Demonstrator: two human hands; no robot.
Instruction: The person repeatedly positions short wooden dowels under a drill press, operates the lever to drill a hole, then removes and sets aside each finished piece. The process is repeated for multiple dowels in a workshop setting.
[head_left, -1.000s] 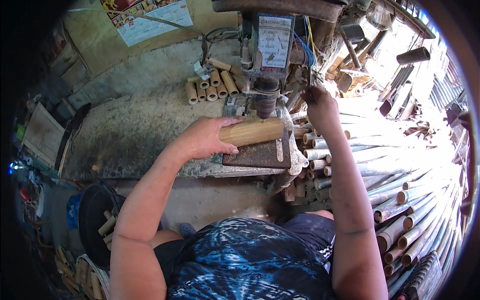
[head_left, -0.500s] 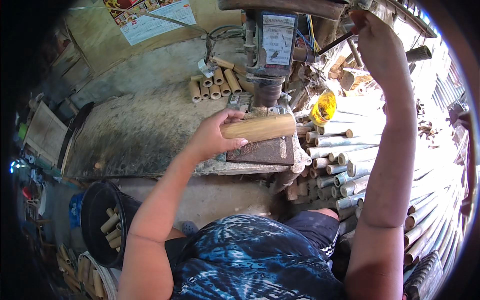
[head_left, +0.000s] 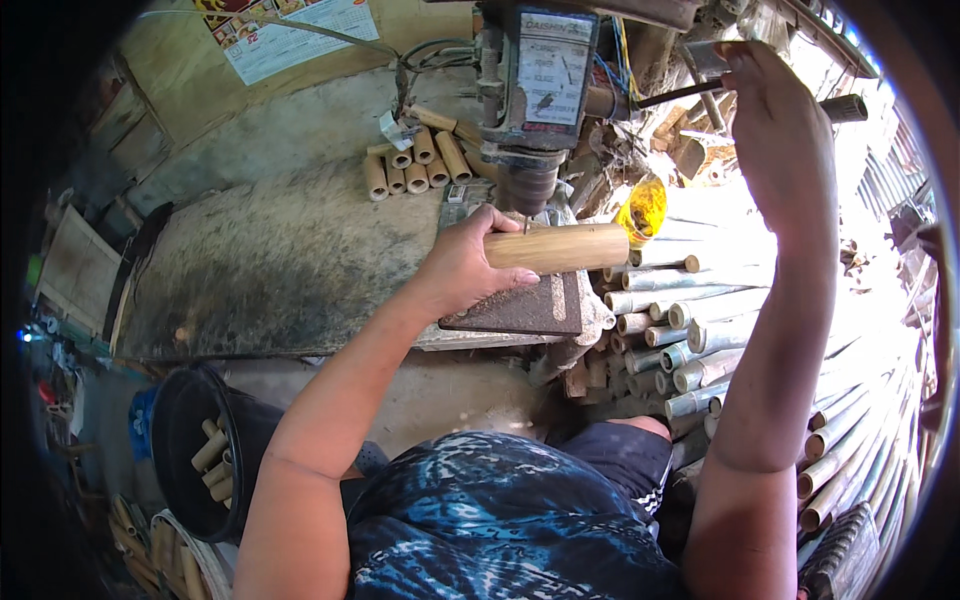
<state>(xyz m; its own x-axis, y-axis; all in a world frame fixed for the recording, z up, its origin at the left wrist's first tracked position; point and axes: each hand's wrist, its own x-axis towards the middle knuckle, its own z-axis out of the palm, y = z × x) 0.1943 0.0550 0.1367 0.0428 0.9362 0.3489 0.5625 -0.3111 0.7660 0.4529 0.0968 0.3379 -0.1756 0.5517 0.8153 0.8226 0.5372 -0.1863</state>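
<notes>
My left hand [head_left: 463, 262] is closed round the left end of a short bamboo tube [head_left: 570, 248], with the thumb on the near side. The tube lies crosswise below the chuck [head_left: 527, 186] of a drill press [head_left: 548, 75], over its rusty metal table [head_left: 525, 308]. A thin drill bit [head_left: 527, 224] points down at the tube's upper side near my fingers; whether it has entered cannot be told. Up at the right, my right hand [head_left: 775, 110] grips the feed lever [head_left: 680, 95] of the press, its fingertips partly hidden.
Several cut bamboo tubes [head_left: 416, 178] are stacked behind on the worn workbench [head_left: 270, 270]. A yellow container [head_left: 641, 210] stands right of the press. Long bamboo poles [head_left: 700, 340] pile up at the right. A black bucket [head_left: 240, 440] with bamboo pieces stands at the lower left.
My left hand has shifted the bamboo tube to the right beneath the bit. My right hand has come slightly down and right with the lever, and the view has moved a little.
</notes>
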